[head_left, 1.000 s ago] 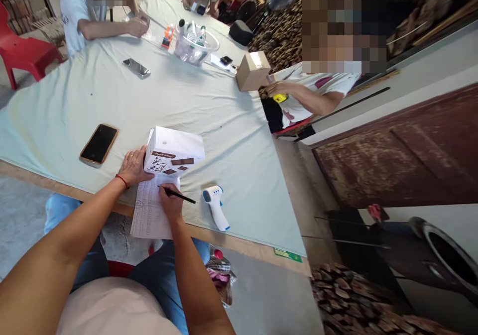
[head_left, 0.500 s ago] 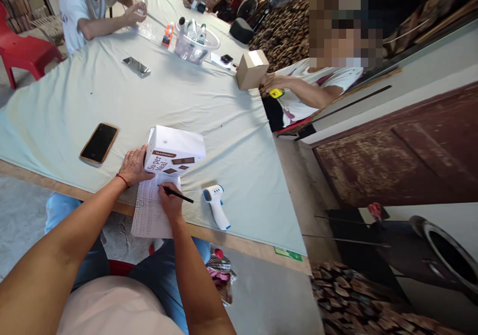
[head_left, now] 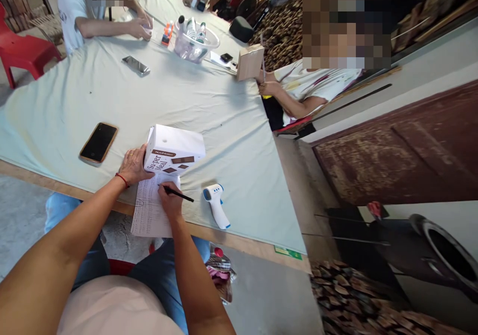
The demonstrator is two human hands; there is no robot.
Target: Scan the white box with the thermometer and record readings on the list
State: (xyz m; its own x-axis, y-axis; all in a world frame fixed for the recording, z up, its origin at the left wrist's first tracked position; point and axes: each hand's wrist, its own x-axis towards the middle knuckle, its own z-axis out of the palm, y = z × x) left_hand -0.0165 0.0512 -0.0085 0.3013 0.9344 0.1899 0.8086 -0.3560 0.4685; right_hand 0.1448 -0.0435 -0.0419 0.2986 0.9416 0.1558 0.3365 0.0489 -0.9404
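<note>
A white "Super Meal" box (head_left: 182,143) with brown bars printed on it stands at the far end of a written-on paper sheet (head_left: 149,218). My left hand (head_left: 134,164) grips the box's left side, its thumb along the lower edge and some fingertips hidden behind it. Between the fingers of my right hand (head_left: 171,200) is a black pen (head_left: 181,194); its tip is over the handwriting. The sheet hangs partly past the table edge. To the right of that hand lies a white and blue infrared thermometer (head_left: 216,206).
On the cloth-covered table (head_left: 239,175) are a phone (head_left: 99,142) at left, a silvery flat object (head_left: 136,65) and a basin of bottles (head_left: 197,41). One person (head_left: 108,26) sits at far left; another (head_left: 295,91) at right holds a cardboard box (head_left: 250,62).
My hands, the pen and the white box look unmoved. At right, the other person has turned the cardboard box and shifted their hands. The far-left person's hands have moved slightly down and right.
</note>
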